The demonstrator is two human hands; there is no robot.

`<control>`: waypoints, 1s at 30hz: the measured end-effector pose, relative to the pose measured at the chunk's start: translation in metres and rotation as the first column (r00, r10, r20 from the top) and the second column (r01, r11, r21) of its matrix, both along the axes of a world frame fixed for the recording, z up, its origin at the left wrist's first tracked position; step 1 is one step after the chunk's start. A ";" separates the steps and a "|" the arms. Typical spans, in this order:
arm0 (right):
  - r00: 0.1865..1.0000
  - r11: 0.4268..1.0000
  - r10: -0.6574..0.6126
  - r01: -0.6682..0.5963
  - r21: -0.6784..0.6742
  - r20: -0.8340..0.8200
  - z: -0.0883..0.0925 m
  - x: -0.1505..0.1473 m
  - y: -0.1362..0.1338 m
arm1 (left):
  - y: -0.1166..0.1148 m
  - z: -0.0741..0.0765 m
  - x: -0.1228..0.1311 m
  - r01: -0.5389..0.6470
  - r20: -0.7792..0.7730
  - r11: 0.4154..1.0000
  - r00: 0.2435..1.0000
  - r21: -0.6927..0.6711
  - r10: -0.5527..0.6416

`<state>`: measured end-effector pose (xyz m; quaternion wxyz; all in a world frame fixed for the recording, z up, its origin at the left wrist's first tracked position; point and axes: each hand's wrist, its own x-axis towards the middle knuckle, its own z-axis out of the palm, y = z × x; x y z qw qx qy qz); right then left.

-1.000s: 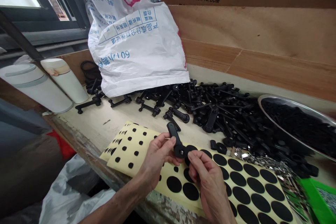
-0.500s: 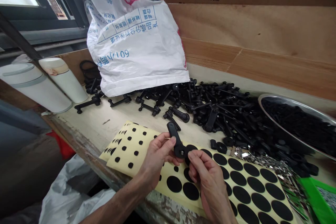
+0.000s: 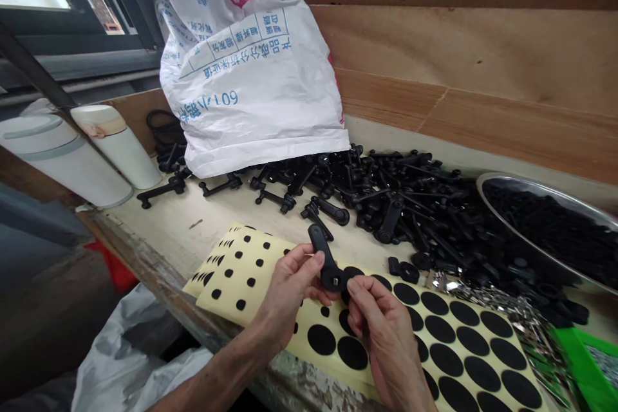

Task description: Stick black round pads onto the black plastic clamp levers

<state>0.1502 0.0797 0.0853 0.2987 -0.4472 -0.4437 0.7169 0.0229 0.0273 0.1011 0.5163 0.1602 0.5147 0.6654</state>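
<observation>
1. Black plastic makes up the crank handle point(image 3: 322, 250) before me, tilted above the worktop point(image 3: 168, 225), its narrow end pointing up and away.
2. With my left hand point(image 3: 287, 283) I grip its arm, thumb on top and fingers closed underneath.
3. At the wide end, a bit of metal shows in the hub.
4. Thumb and forefinger of my right hand point(image 3: 381, 318) pinch together on a round black piece point(image 3: 346, 275) right beside that hub; I cannot tell whether it is separate or joined on.
5. Below both hands lies a pale yellow sheet point(image 3: 229, 290) with black ovals, small ones to the left, large ones to the right.
6. Beyond it I see a heap of black cranks point(image 3: 386, 203), its far side reaching under a white woven sack point(image 3: 261, 90) with blue print.
7. To my right are a steel bowl point(image 3: 497, 174) of black parts, loose metal clips point(image 3: 514, 318) and a green tray point(image 3: 574, 351).
8. Two white flasks point(image 3: 118, 148) lean at far left.
</observation>
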 end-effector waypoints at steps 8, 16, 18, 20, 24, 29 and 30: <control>1.000 1.000 -0.013 0.013 -0.004 0.018 -0.002 -0.001 -0.001 | 0.000 -0.003 -0.001 0.004 -0.004 1.000 1.000 0.010 -0.004; 1.000 1.000 -0.022 0.022 -0.019 -0.010 0.000 -0.001 -0.002 | 0.000 -0.002 0.001 -0.007 0.007 1.000 1.000 0.011 0.007; 0.999 0.999 -0.027 0.027 -0.018 -0.021 -0.001 -0.001 -0.002 | 0.000 -0.003 0.001 -0.014 0.007 1.000 1.000 0.006 0.014; 0.999 0.999 -0.035 0.034 -0.017 -0.032 -0.002 -0.001 -0.002 | 0.000 -0.003 0.001 -0.025 0.004 1.000 1.000 -0.006 0.025; 0.998 0.999 -0.049 0.049 -0.016 -0.034 -0.001 -0.001 -0.002 | 0.001 -0.003 0.001 -0.029 0.005 1.000 1.000 -0.006 0.029; 0.999 0.999 -0.046 0.046 -0.014 -0.011 -0.001 -0.003 -0.003 | 0.000 -0.002 0.001 -0.013 0.004 1.000 1.000 0.002 0.013; 0.999 0.999 -0.045 0.045 -0.014 -0.003 -0.001 -0.003 -0.003 | 0.000 -0.002 0.001 -0.014 0.003 1.000 1.000 -0.001 0.014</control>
